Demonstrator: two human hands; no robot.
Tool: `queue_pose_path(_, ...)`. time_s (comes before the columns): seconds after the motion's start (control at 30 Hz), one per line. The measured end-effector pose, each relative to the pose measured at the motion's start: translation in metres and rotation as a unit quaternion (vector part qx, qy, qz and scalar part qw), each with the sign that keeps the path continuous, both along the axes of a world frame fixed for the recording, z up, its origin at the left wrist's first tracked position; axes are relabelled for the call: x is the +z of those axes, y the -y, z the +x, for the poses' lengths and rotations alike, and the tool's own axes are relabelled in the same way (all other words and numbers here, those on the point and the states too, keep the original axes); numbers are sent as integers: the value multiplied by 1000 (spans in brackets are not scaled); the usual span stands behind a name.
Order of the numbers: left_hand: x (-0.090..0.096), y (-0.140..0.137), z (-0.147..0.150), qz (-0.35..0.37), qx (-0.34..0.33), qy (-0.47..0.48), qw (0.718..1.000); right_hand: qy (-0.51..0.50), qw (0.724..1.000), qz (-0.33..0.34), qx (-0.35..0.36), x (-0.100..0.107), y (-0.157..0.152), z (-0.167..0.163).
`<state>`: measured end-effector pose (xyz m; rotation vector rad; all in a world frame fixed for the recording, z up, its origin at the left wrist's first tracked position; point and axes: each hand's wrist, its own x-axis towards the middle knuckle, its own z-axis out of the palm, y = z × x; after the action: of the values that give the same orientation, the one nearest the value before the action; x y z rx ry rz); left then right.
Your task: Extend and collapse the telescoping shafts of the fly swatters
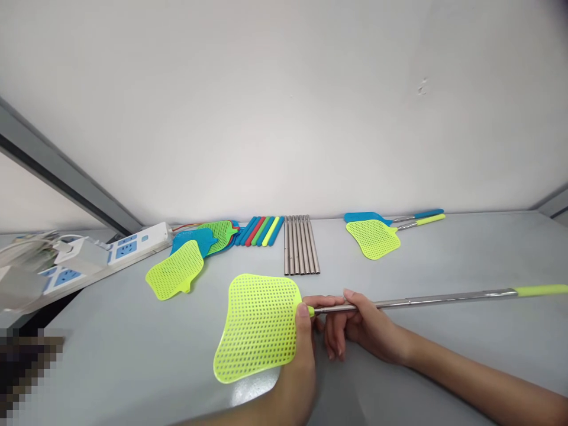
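Note:
A fly swatter with a yellow-green perforated head (pixel 260 325) is held level above the grey table. My left hand (pixel 306 331) grips it where the head joins the metal rod, thumb on the head's edge. Farther along, my right hand (pixel 366 325) is closed on the telescopic metal rod (pixel 437 300). The rod is drawn out long and ends at the right in a yellow-green grip (pixel 541 290). Behind the hands lies a row of several short metal rods (pixel 302 245). To their left are several coloured handle sleeves (pixel 260 231).
Loose swatter heads, a yellow-green one (pixel 175 270) and a blue one (pixel 193 241) among them, lie at the left. Beyond them stands a white power strip (pixel 133 247). Two swatters with handles, one yellow-green (pixel 373 238) and one blue (pixel 366 217), rest at the back right, near the wall.

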<state>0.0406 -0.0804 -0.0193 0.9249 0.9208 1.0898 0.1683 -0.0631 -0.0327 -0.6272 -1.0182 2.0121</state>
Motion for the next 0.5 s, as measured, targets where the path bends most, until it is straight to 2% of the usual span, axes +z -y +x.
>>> queue_pose_path(0.23,-2,0,3,-23,-18,11,1000,-22,999,10,-24,4,-1,-2)
queue_pose_path(0.5,-4,1,5,-38,-5,16,999,-13,1000,8,-14,2,-1,-1)
